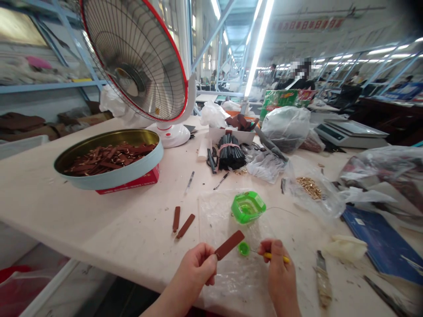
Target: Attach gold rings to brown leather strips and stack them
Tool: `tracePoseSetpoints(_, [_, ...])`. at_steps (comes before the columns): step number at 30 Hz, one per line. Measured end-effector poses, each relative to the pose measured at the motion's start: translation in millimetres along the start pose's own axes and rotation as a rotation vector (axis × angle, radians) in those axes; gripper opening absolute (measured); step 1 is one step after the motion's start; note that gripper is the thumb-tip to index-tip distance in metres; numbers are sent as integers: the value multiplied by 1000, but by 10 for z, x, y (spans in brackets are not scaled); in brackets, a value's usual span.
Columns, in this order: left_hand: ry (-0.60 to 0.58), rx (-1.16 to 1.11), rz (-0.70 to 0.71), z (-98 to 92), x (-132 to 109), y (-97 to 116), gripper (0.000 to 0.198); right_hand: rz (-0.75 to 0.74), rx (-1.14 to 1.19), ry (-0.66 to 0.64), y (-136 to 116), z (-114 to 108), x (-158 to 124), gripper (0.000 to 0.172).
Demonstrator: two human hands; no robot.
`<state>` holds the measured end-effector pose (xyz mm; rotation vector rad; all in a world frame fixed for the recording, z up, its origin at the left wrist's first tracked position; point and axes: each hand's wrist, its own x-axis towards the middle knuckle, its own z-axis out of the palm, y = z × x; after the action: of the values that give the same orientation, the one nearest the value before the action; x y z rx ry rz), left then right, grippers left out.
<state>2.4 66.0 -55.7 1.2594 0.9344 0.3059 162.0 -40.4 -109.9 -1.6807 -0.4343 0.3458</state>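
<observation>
Between the thumb and fingers of my left hand (200, 265) is one end of a brown leather strip (230, 245), its far end tilted up to the right. My right hand (279, 268) pinches a thin tool with a yellow handle (276, 257); its fine metal tip reaches left toward a small green cap (243, 248). Behind the cap stands a green plastic container (248, 208), both on a clear plastic sheet (214, 220). Two more brown leather strips (176, 219) lie on the table left of the sheet.
A round tin (112, 180) of brown strips rests on a red box (145, 177) at left, near a fan (139, 61). Bundled black strips (231, 152) and gold hardware (309, 187) lie farther back. Right are a tape-wrapped blade (323, 281), a blue folder (383, 242) and a scale (352, 132).
</observation>
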Motion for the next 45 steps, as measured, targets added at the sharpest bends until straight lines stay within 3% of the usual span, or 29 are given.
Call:
tracePoseSetpoints(3, [6, -19, 6, 0, -56, 12, 14, -6, 27, 44, -61, -47, -29, 44])
tracePoseSetpoints(5, [0, -28, -2, 10, -95, 17, 15, 4, 183, 59, -176, -106, -75, 43])
tracePoseSetpoints(9, [-70, -75, -14, 45, -201, 35, 19, 62, 615, -127, -510, -176, -228, 42])
tracePoseSetpoints(13, [-133, -131, 5, 52, -343, 87, 26, 89, 708, -208, -737, -106, -391, 40])
tracePoseSetpoints(22, [-95, -166, 14, 30, -498, 151, 22, 28, 661, -186, -799, 7, -495, 43])
tracePoseSetpoints(30, [-102, -140, 24, 66, -507, 151, 19, 79, 654, -140, -807, 75, -541, 44])
tracePoseSetpoints(35, [-19, -66, 93, 25, -469, 98, 7, 30, 657, -171, -742, -109, -477, 43])
tracePoseSetpoints(38, [7, -41, 133, 2, -466, 90, 5, -62, 454, -135, -728, -196, -518, 41])
tracePoseSetpoints(41, [-15, -48, 116, 20, -492, 129, 7, -43, 218, -79, -742, -94, -651, 35])
tracePoseSetpoints(45, [-43, -38, 98, 40, -533, 202, 11, -13, 165, -374, -752, 163, -755, 34])
